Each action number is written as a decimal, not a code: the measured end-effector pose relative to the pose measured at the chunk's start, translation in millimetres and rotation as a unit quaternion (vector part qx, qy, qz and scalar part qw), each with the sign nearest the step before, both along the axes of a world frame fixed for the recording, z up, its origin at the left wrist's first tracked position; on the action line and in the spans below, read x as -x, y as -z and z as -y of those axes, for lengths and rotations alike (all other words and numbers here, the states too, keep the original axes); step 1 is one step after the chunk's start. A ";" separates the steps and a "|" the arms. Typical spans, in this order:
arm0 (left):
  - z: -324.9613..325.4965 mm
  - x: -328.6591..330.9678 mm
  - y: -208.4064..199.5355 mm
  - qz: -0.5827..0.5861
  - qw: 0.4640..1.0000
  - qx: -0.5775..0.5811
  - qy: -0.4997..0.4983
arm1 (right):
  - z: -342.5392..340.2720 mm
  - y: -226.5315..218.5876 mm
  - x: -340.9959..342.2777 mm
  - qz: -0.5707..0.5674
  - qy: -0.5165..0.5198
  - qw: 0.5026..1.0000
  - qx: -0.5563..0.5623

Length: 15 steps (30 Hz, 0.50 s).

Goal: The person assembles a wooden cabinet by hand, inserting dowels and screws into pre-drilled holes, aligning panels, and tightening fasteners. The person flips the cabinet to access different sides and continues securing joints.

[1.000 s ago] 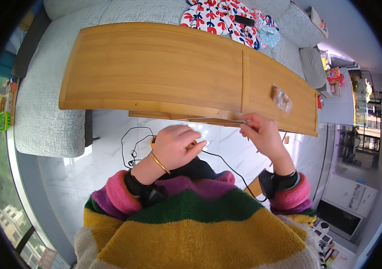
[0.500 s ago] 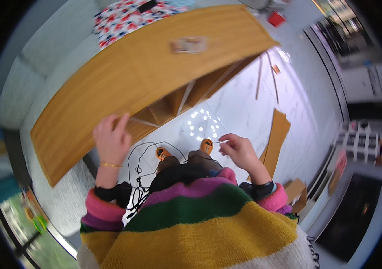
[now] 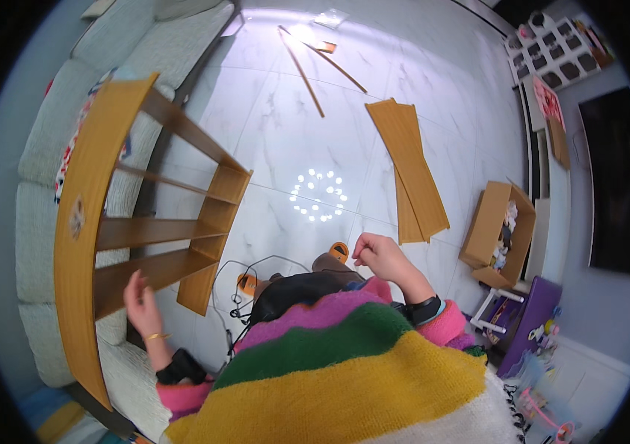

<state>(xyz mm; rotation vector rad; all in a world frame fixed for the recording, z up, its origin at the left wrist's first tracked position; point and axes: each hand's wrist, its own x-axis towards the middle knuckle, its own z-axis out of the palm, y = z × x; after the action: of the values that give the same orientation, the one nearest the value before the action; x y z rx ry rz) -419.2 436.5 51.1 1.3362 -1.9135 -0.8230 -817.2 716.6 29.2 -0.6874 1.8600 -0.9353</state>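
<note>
A wooden shelf unit (image 3: 78, 288) stands at my left beside the sofa, with several boards running between its two long panels. My left hand (image 3: 142, 307) is by its near end, fingers stretched out and holding nothing; I cannot tell whether it touches the wood. In front of my body on the right, my right hand (image 3: 383, 257) is closed, thumb and fingers pinched together. Whatever sits in that pinch is hidden. A small clear packet (image 3: 76, 216) lies on the unit's outer panel.
Two loose wooden boards (image 3: 420, 174) lie crossed on the marble floor, with two thin strips (image 3: 303, 72) farther off. An open cardboard box (image 3: 481, 229) stands at right, near a purple panel (image 3: 533, 322). Black cables (image 3: 226, 307) trail by my feet. The grey sofa (image 3: 38, 237) lines the left.
My view has swung right, so the shelf unit now appears on the left. The left hand has come lower, beside the unit. The right hand stays pinched; a thin piece showed at its fingertips before.
</note>
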 end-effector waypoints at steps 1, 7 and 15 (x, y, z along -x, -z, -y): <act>1.5 36.8 10.8 -0.023 0.995 -0.097 0.027 | -10.8 4.3 16.8 -0.008 0.019 1.000 -0.017; 5.3 250.4 54.2 -0.076 0.912 -0.307 0.260 | -53.5 28.0 96.6 0.020 0.133 0.990 -0.048; -36.6 487.0 149.5 0.065 0.794 -0.467 0.384 | -129.0 144.2 163.0 0.107 0.290 0.943 -0.128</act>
<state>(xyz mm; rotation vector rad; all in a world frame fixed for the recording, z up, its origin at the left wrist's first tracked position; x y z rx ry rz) -906.2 473.1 -98.4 1.0346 -2.2596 -2.3727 -980.2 845.6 -115.0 0.1361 1.9685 -1.0527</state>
